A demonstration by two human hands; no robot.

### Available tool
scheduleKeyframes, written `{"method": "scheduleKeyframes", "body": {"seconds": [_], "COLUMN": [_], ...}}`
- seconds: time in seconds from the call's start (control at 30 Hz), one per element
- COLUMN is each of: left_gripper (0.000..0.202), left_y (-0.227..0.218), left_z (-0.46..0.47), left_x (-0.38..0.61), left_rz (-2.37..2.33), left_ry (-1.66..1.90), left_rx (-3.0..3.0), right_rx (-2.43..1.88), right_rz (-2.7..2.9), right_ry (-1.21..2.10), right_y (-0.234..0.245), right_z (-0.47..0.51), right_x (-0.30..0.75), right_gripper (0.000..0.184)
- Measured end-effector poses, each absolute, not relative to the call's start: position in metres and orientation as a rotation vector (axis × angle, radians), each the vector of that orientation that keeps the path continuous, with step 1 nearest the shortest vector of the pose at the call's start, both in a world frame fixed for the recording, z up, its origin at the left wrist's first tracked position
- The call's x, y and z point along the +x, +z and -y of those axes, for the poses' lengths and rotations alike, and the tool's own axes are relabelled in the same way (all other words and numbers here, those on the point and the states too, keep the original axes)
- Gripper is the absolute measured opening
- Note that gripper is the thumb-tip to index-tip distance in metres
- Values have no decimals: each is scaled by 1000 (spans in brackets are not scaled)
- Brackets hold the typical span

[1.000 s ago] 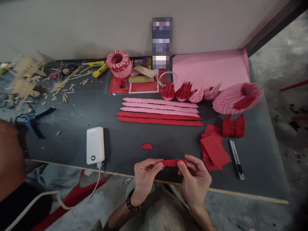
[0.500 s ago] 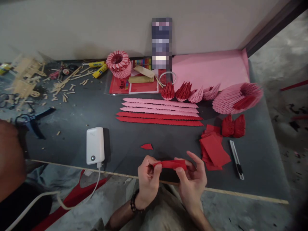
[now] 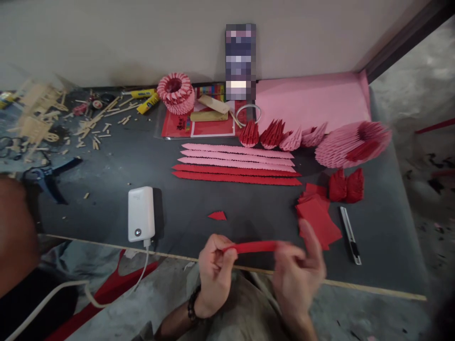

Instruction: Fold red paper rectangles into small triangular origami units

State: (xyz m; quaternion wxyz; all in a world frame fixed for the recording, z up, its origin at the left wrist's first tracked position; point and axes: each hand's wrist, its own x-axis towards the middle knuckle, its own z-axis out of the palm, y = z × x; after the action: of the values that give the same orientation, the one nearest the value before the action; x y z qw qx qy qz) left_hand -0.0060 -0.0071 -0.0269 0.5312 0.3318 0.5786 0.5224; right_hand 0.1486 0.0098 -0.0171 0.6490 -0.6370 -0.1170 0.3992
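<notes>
A narrow folded strip of red paper (image 3: pixel 254 246) stretches level between my hands at the table's front edge. Its left end is pinched between the thumb and fingers of my left hand (image 3: pixel 215 265). My right hand (image 3: pixel 300 272), a little blurred, closes on the other end with one finger raised. Just beyond lies a small pointed red folded piece (image 3: pixel 217 216). A loose stack of red paper rectangles (image 3: pixel 318 220) sits to the right, behind my right hand. Further back, long red strips (image 3: pixel 236 178) and pink strips (image 3: pixel 237 151) of interlocked paper lie side by side.
Right of the stack lies a utility knife (image 3: pixel 350 236). A white power bank (image 3: pixel 141 213) with a cable stands left. Behind are a pink-and-red paper vase (image 3: pixel 177 97), a pink folded-paper form (image 3: pixel 350 147) and a phone (image 3: pixel 241 61). Another person's arm (image 3: pixel 16 227) is at far left.
My right hand has moved right and slightly down along the strip, and its fingers have curled in. The red paper now looks narrower and longer. My left hand has shifted slightly left and down.
</notes>
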Motion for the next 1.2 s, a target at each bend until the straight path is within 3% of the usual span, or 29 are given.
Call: {"method": "scheduleKeyframes", "body": {"seconds": [0.13,0.17,0.23,0.27,0.3,0.4,0.43,0.53,0.57,0.67,0.8,0.93,1.2], "left_gripper": [26,25,24,23,22,21,28,82,81,32,11,7,24], "left_y": [-28,-27,-25,-23,-21,-19,-20,-28,-31,-37,-34,-32,-26], "left_z": [-1,-1,1,2,3,2,0,-9,-13,-26,-40,-39,-24], "left_x": [-16,-15,-10,-7,-5,-11,-16,-33,-37,-43,-39,-32,-16], "left_rz": [-1461,-1450,-1401,-1379,-1364,-1343,-1319,-1168,-1130,-1006,-977,-1056,-1384], "left_ry": [1376,1341,1250,1202,1159,1033,996,931,926,1028,1114,1078,1018], "left_rx": [716,710,709,714,725,823,883,1127,1229,1538,1555,1291,836], "right_rx": [-1465,-1505,-1487,-1472,-1459,-1470,-1468,-1444,-1431,-1399,-1456,-1521,-1511], "right_rz": [294,434,707,744,716,532,477,353,326,305,358,468,812], "right_ry": [516,700,1181,1307,1356,1398,1408,1501,1551,1649,1601,1474,1283], "right_y": [-23,-26,-31,-33,-35,-40,-41,-43,-43,-43,-40,-37,-37], "right_z": [-12,-9,1,6,10,16,16,14,14,15,16,16,15], "right_x": [172,170,157,149,141,125,123,124,124,123,115,111,117], "right_gripper": [31,22,31,24,13,19,22,30,32,35,36,33,20]}}
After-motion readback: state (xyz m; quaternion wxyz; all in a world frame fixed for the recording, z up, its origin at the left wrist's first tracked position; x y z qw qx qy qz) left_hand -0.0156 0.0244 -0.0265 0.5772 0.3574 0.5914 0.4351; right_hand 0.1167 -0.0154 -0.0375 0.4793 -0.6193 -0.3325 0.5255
